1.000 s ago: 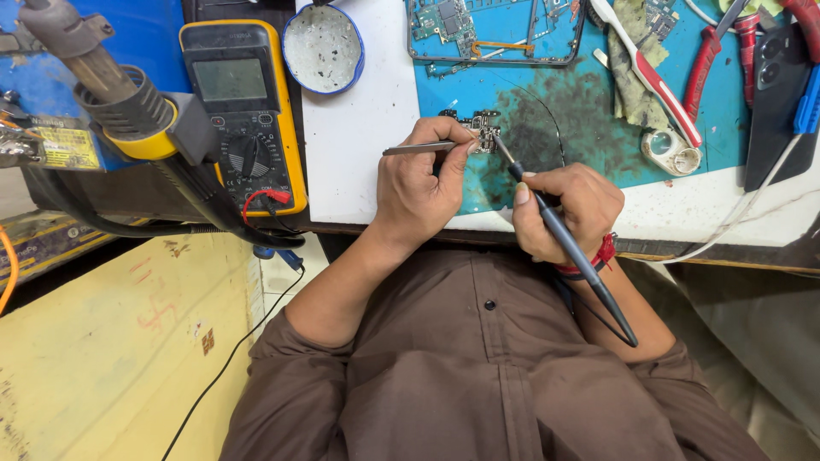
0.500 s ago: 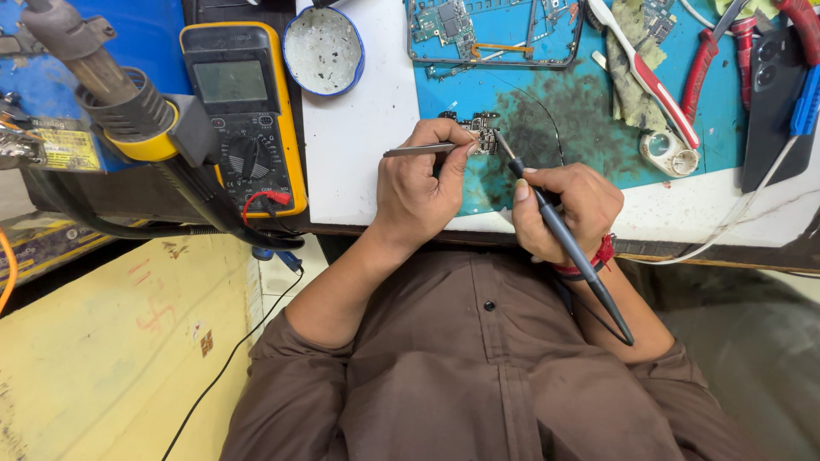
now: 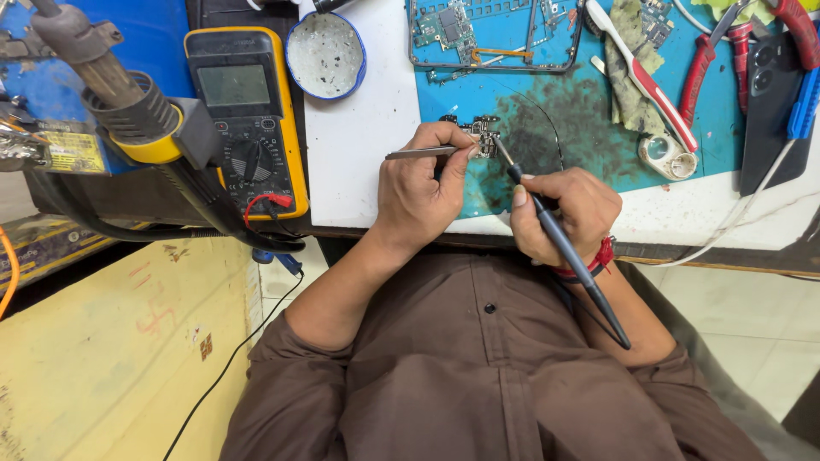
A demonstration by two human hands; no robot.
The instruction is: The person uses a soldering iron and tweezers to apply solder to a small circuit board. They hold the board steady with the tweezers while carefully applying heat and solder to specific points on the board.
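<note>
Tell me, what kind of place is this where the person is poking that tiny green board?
Most likely an electronics repair bench, maybe for phones. A yellow multimeter sits by the blue work mat, an opened phone frame lies on it, and the right hand touches a soldering iron to a small circuit board while the left hand steadies tweezers.

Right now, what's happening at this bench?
A person is working on a small circuit board that lies on the blue mat. The left hand holds metal tweezers with their tips at the board. The right hand holds a soldering iron like a pen, its tip touching the board's edge. A yellow multimeter and a phone frame sit nearby, untouched.
</note>
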